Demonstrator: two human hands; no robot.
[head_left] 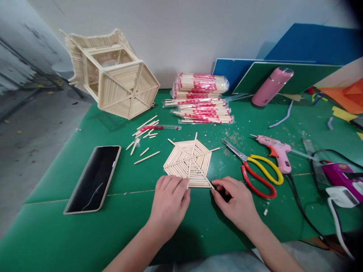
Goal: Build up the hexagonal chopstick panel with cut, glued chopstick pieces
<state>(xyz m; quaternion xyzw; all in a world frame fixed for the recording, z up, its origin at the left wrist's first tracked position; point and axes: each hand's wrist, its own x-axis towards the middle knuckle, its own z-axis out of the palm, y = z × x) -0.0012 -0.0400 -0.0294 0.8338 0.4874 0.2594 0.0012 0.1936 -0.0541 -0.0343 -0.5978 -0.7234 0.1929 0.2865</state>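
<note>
In front of me a hexagonal panel of thin wooden sticks (pixel 198 164) lies flat, with three longer sticks crossing at its middle and poking past the rim. My left hand (pixel 170 202) is closed on its lower left edge, fingers curled over the sticks and thumb by the end of one spoke. At the lower right corner, my right hand (pixel 235 202) pinches the end of another spoke between thumb and forefinger. To the left of the panel are cut stick pieces (pixel 146 158) and a torn red-and-clear wrapper (pixel 160 128).
Scissors (pixel 256 170) and a pink glue gun (pixel 276 151) with its cord lie right. A phone (pixel 93 179) lies left. Behind stand a stick-built lantern-like frame (pixel 129 90), wrapped chopstick bundles (pixel 201 85) and a pink bottle (pixel 272 87). The green table's (pixel 48 226) edge runs along the left.
</note>
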